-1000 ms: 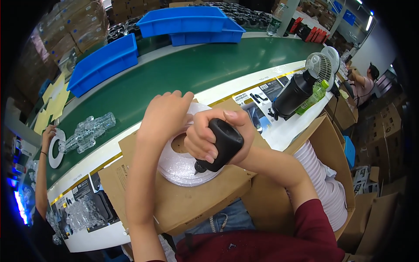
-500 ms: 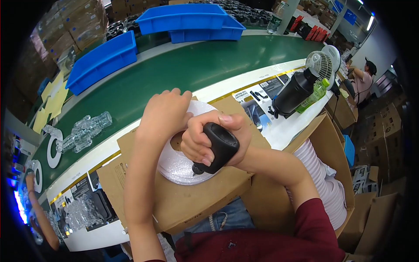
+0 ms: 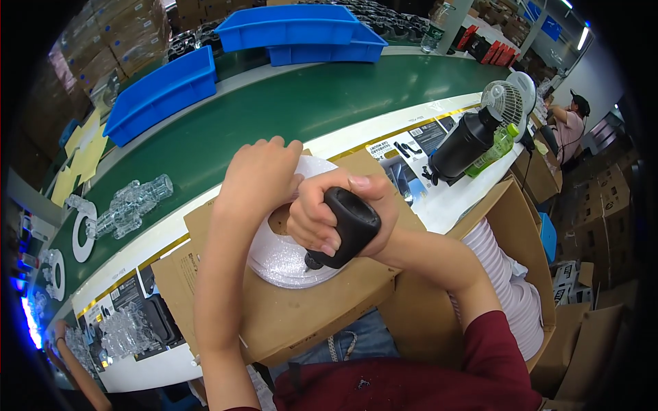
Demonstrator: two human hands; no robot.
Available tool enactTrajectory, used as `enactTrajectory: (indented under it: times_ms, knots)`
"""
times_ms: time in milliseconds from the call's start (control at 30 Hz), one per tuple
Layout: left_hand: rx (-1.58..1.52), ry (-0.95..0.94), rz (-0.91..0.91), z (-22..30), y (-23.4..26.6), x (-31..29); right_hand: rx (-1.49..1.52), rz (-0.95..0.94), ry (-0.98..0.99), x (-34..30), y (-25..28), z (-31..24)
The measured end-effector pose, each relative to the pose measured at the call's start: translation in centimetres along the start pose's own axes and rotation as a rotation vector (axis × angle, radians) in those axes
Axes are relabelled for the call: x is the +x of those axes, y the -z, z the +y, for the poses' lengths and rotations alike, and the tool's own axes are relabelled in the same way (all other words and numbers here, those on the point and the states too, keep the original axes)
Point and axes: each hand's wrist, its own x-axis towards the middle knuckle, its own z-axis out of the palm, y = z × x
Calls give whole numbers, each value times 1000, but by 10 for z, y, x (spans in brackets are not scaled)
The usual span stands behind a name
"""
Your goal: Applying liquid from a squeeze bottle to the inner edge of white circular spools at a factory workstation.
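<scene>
A thick white foam disc with a brown hole near its middle lies on a cardboard box in front of me. My right hand is closed around the black handle of what looks like a power screwdriver, whose tip points down at the disc's near right part. Whether the tip touches a screw is too small to tell. At the disc's far left, my left hand grips the rim, thumb on top. Most of its fingertips are hidden.
The flattened cardboard box bears the disc. Beyond runs a green conveyor belt with clear plastic parts and white rings. Blue bins stand behind. A black bottle is right; a carton holds white discs.
My right hand and the screwdriver have shifted slightly right. The clear parts and rings on the belt have slid a little left. At lower left, another person's arm has moved nearer.
</scene>
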Motion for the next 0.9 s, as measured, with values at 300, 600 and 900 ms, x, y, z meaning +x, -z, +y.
enactTrajectory:
  times_ms: [300,600,900]
  knots:
    - [89,-93,154,-1,-1,7,-25,-6,-25,1,-2,-2]
    - [169,-34,176,3,2,10,-33,-18,-35,0,1,-3]
    - [-39,-134,37,-3,-10,6,66,-25,-14,4,5,-1]
